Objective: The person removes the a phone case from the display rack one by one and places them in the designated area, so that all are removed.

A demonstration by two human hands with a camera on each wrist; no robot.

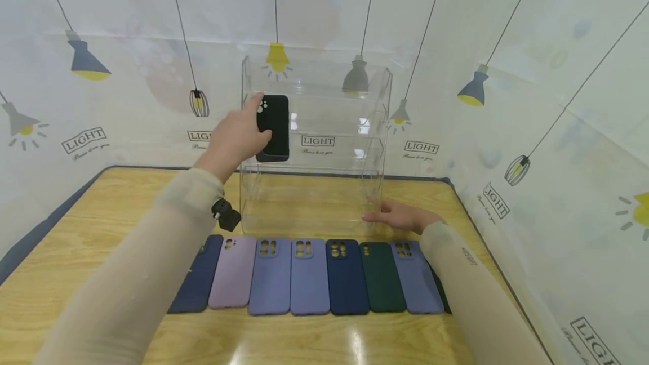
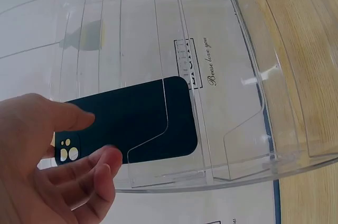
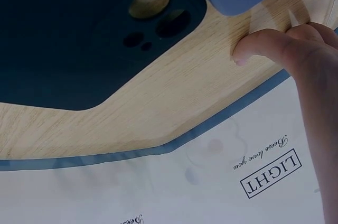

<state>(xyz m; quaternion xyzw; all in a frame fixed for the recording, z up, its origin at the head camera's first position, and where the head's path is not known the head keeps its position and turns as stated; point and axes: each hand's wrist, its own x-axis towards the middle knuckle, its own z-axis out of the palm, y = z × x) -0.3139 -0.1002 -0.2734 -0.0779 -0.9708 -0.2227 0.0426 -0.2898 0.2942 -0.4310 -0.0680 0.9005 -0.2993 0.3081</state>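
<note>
In the head view my left hand [image 1: 234,138] pinches a black phone case [image 1: 276,128] near its camera cutouts, thumb across its back. The case stands upright at the left of a clear stepped display rack [image 1: 324,191]. In the left wrist view the lower end of the phone case [image 2: 142,121] shows through a clear tier lip, with my left hand [image 2: 58,155] at the camera end. My right hand [image 1: 400,216] holds the rack's lower right side, thumb in front, a finger behind the clear plastic. The right wrist view shows my right hand [image 3: 301,55] low by the wooden table [image 3: 174,86].
A row of phone cases lies before the rack: navy [image 1: 199,280], pink [image 1: 232,275], lilac [image 1: 270,283], another lilac [image 1: 310,283], dark blue [image 1: 349,283], green [image 1: 383,280] and lilac [image 1: 419,283]. My right sleeve overlaps a dark one at the end. A lamp-patterned wall sheet [image 1: 152,72] stands behind.
</note>
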